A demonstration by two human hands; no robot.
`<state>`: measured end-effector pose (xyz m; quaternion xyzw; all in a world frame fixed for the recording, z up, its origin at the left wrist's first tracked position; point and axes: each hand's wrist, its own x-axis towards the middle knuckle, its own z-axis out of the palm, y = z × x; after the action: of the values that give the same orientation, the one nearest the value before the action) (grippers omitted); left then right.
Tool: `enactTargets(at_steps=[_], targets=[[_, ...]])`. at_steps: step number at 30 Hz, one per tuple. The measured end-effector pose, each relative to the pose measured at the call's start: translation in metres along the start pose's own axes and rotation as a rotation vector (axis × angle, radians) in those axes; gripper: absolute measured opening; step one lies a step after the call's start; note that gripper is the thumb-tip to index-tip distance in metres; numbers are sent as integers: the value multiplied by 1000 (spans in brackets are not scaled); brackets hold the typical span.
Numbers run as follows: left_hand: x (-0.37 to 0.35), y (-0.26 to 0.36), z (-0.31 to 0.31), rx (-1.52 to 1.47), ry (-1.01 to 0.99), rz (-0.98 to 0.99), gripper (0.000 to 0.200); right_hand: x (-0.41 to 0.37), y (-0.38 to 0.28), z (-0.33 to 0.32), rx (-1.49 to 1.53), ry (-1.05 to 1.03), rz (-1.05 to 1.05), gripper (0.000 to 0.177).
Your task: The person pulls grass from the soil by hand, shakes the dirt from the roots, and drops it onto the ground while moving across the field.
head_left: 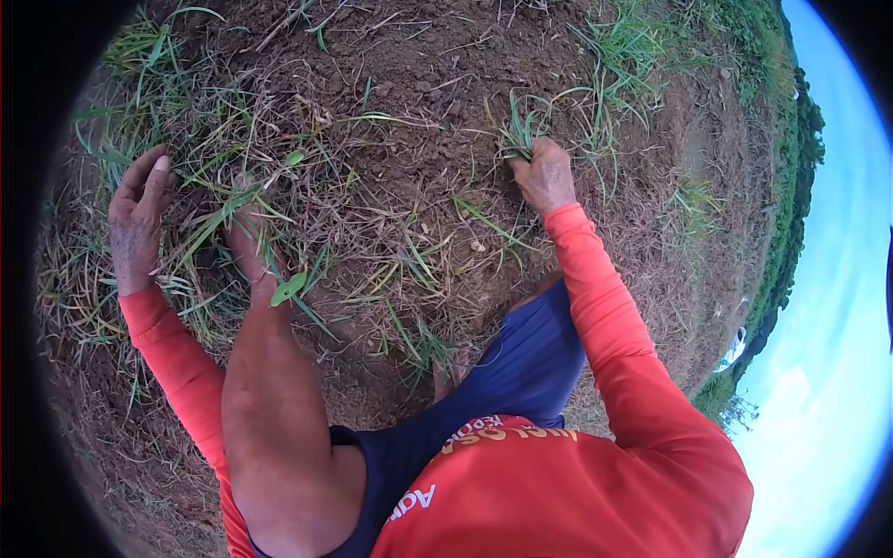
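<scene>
My right hand point(544, 174) is closed around a tuft of green grass point(521, 133) at the upper middle, close to the brown soil point(419, 65). On the left side, my left hand point(139, 209) is over grassy ground, its fingers curled together near the tips, beside some green blades. Whether anything is between those fingertips is too small to tell. Both arms wear red sleeves. Between the hands lie dry stalks point(372, 177) and scattered green blades.
My bent bare leg point(279, 409) is at the lower left, with its foot among the grass; dark blue shorts point(521, 363) cover the other thigh. A taller grass clump point(623, 65) grows at the upper right. Bushes and sky lie along the right edge.
</scene>
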<state>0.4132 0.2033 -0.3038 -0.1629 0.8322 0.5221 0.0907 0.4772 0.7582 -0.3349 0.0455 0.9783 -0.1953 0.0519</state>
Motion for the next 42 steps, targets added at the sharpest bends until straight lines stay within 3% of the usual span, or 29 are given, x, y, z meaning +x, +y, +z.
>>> enactTargets(at_steps=[6, 12, 15, 17, 20, 23, 26, 29, 34, 35, 36, 37, 38, 39, 40, 41, 42], targets=[[-2, 6, -3, 33, -8, 20, 45, 4, 3, 4, -87, 22, -131, 8], [-8, 4, -22, 88, 22, -5, 48, -4, -13, -2, 29, 89, -21, 7], [-11, 2, -30, 112, 27, -27, 49, -3, -21, -35, 88, 118, 7, 13], [-14, 3, -30, 137, 29, -58, 49, -1, -22, -66, 191, -37, 168, 14], [-7, 4, -25, 157, 36, -11, 48, -5, -15, -83, 364, -57, 204, 13], [-6, 7, -17, 87, 7, -7, 47, -12, -13, -111, 352, -72, 296, 15], [-18, 29, -21, 140, -1, -7, 46, -13, -35, -157, 473, 24, 320, 15], [-26, 58, -38, 119, -14, 97, 43, -9, -42, -205, 507, 164, 210, 16], [-70, 208, -44, 269, -56, 322, 43, 24, -30, -226, 893, 147, 180, 20], [-83, 242, -35, 318, -84, 377, 44, 47, -5, -195, 804, 92, 192, 21], [-93, 271, -26, 304, -148, 408, 47, 81, 31, -142, 212, 17, 139, 23], [-104, 296, -14, 291, -234, 434, 50, 102, 64, -84, -570, -37, 33, 25], [-117, 319, -1, 462, -285, 480, 51, 79, 60, -96, -270, 33, 31, 25], [-128, 341, 1, 618, -231, 528, 53, 52, 52, -110, 30, 100, 9, 26], [-136, 356, 4, 692, -109, 581, 53, 77, 27, -127, 337, 177, -87, 26], [-143, 358, 18, 780, -74, 626, 53, 74, 5, -141, 524, 86, -31, 26], [-145, 359, 32, 681, -114, 626, 53, 51, -20, -164, 710, -19, 64, 25]])
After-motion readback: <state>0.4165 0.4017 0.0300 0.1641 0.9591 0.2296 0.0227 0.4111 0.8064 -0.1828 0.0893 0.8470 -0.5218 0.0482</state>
